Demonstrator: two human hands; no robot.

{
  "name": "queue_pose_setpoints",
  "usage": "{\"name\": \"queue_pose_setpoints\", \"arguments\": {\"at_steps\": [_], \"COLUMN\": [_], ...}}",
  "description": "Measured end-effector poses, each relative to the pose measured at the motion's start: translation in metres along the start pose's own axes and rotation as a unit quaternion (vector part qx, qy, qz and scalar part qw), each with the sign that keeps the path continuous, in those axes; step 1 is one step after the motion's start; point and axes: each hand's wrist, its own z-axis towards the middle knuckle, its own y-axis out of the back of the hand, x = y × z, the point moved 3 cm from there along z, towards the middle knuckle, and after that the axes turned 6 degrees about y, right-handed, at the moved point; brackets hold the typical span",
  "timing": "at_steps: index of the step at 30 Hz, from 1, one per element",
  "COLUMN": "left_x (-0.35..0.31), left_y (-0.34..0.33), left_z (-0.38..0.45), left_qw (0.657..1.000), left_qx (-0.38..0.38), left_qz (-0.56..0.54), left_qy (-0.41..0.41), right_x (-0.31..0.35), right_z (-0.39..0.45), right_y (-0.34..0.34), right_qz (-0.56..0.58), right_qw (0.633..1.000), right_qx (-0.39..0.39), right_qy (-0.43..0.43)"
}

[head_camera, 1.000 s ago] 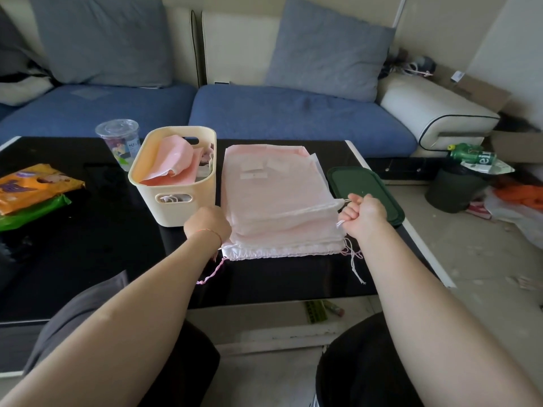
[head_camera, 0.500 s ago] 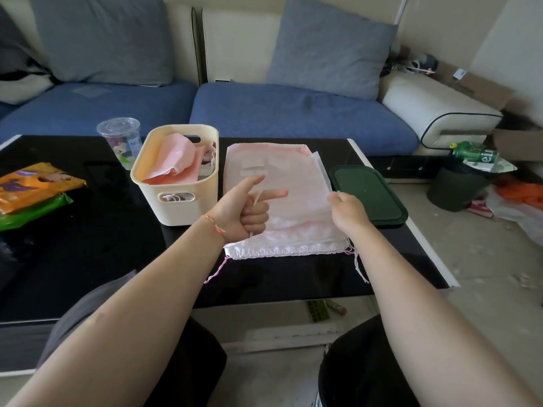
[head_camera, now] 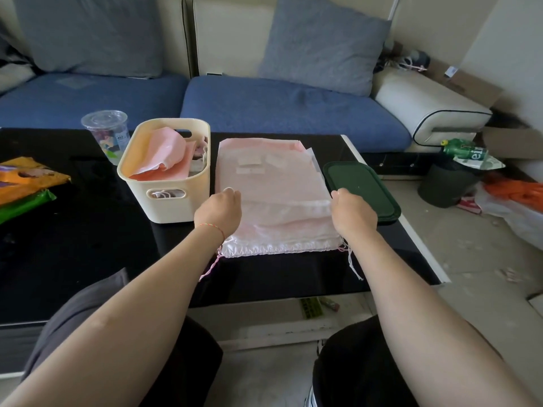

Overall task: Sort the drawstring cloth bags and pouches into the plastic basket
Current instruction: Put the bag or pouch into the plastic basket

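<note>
A stack of pale pink drawstring cloth bags lies flat on the black table, gathered ends toward me. My left hand grips the left edge of the top bag and my right hand grips its right edge, fingers curled on the cloth. A fold of the top bag runs across between both hands. The cream plastic basket stands just left of the stack and holds several pink pouches.
A dark green lid lies right of the stack near the table's right edge. A clear lidded cup stands behind the basket. Orange and green packets lie at far left. A blue sofa runs behind the table; a bin stands on the floor at right.
My left hand dropped from a raised thumb-and-finger pose onto the top bag's left edge. My right hand shifted to the right edge. The top bag now lies folded across.
</note>
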Motion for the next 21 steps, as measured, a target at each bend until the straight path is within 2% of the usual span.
{"name": "queue_pose_setpoints", "arguments": {"at_steps": [5,8,12,15,21], "left_x": [0.005,0.010,0.010,0.008,0.014], "left_y": [0.000,-0.003,-0.008,-0.006,-0.001], "left_z": [-0.001,0.004,0.005,0.006,0.004], "left_qw": [0.999,0.997,0.998,0.997,0.997], "left_qx": [0.001,0.015,0.025,0.028,0.001], "left_qz": [-0.025,-0.058,-0.042,-0.032,0.001], "left_qy": [0.026,0.047,0.046,0.059,0.077], "right_x": [0.004,0.004,0.005,0.002,-0.019], "right_z": [0.001,0.003,0.005,0.006,0.007], "right_y": [-0.003,-0.011,-0.014,-0.013,-0.004], "right_qz": [0.023,0.080,0.129,0.085,0.071], "right_qw": [0.999,0.996,0.991,0.996,0.994], "right_qx": [-0.030,-0.004,0.013,0.015,-0.029], "right_qy": [-0.005,-0.036,-0.009,-0.003,-0.083]}}
